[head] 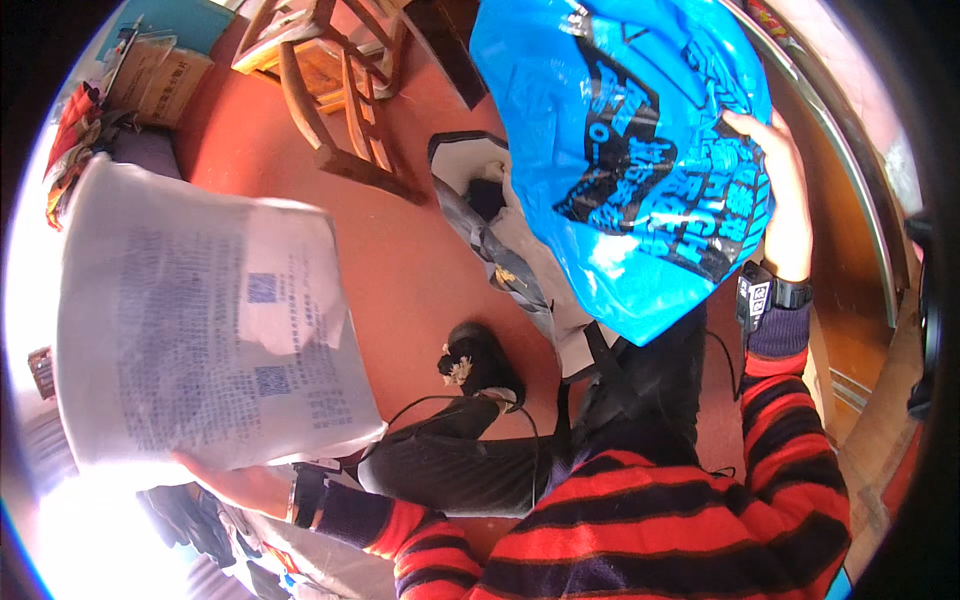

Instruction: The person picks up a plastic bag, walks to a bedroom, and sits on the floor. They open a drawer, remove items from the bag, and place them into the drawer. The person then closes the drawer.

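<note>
My left hand (232, 484) grips the lower edge of a large white sheet or bag (195, 315), held up at the left. Blue print and two square codes cover its face, and I cannot tell whether it is paper or plastic. On the right, my right hand (776, 176) holds a glossy blue plastic bag (555, 135) by its side, the thumb over the front. Black lettering runs across this bag. Below it, partly hidden, lies an off-white and grey printed bag (525, 240) with dark straps, near my legs.
A wooden chair (337, 97) lies or stands tilted on the red floor (262, 161) ahead. Cardboard boxes (161, 82) sit at the far left. My black shoe (484, 367) and a thin cable (536, 457) are below. Brown wooden furniture (840, 202) lines the right.
</note>
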Motion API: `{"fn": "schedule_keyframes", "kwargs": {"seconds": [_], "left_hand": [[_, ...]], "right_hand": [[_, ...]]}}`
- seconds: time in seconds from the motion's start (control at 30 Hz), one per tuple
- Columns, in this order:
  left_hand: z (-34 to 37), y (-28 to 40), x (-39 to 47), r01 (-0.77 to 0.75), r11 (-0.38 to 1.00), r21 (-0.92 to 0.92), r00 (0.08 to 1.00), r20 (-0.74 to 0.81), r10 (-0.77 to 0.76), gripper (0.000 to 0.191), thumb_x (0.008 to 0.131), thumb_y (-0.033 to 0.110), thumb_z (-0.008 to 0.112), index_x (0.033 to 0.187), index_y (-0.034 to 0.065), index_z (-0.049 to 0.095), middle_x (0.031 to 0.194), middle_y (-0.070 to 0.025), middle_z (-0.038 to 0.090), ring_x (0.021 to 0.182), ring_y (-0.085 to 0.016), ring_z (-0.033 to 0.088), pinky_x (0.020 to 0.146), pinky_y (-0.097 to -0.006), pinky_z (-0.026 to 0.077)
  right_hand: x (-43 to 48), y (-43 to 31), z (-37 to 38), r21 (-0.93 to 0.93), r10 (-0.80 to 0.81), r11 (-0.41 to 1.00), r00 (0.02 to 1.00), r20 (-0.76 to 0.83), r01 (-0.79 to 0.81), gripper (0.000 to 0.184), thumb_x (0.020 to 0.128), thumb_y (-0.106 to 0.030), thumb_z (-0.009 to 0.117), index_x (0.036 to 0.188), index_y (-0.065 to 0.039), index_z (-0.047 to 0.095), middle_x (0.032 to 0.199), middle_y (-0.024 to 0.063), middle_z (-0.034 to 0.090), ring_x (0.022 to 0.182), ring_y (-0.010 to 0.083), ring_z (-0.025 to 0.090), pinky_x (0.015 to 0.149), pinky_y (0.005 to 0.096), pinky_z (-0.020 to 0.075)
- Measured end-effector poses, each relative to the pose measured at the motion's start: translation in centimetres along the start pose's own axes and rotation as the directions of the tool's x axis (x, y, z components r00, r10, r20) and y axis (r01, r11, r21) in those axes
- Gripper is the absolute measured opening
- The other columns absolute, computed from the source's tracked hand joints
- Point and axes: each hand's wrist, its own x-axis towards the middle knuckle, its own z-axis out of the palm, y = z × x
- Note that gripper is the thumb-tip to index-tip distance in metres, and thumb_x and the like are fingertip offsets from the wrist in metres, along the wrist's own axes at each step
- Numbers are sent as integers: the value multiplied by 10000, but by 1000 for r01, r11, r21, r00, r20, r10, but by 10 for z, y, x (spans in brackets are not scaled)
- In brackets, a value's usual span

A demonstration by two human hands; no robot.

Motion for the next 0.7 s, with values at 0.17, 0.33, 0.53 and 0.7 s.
{"fn": "schedule_keyframes", "kwargs": {"seconds": [0.17, 0.33, 0.53, 0.7], "left_hand": [[2, -8, 8, 24, 960, 280, 973, -229, 42, 602, 933, 351, 680, 1342, -23, 444, 1289, -170, 574, 1140, -293, 592, 960, -436, 510], [-3, 0, 28, -92, 867, 490, 975, -134, 179, 377, 949, 321, 672, 1043, -33, 584, 1060, -143, 672, 900, -221, 631, 824, -361, 523], [-9, -29, 52, -220, 243, 945, 894, 95, 438, 314, 989, 284, 619, 902, -13, 670, 823, -148, 702, 740, -217, 629, 729, -344, 511], [-4, -172, -37, -750, 209, 628, 634, 591, 499, 255, 917, -33, 581, 1159, -42, 661, 1157, -174, 697, 1039, -353, 679, 928, -414, 539]], "right_hand": [[21, 7, -9, -122, 292, 948, 956, -25, -293, 484, 854, -163, 702, 1313, -37, 611, 1165, 67, 693, 1004, 159, 663, 924, 297, 505], [23, 20, -15, -129, 310, 940, 949, -56, -315, 484, 852, -179, 716, 1305, -42, 615, 1146, 73, 699, 1002, 154, 665, 917, 298, 506], [12, 17, -10, 32, 296, 955, 953, -62, -294, 384, 906, -235, 643, 1231, -31, 629, 1125, 65, 672, 1024, 156, 646, 921, 295, 492], [14, 13, -1, -24, 429, 901, 899, -85, -432, 384, 920, -252, 633, 1226, -21, 620, 1144, 71, 660, 1075, 161, 626, 963, 312, 470]]}}
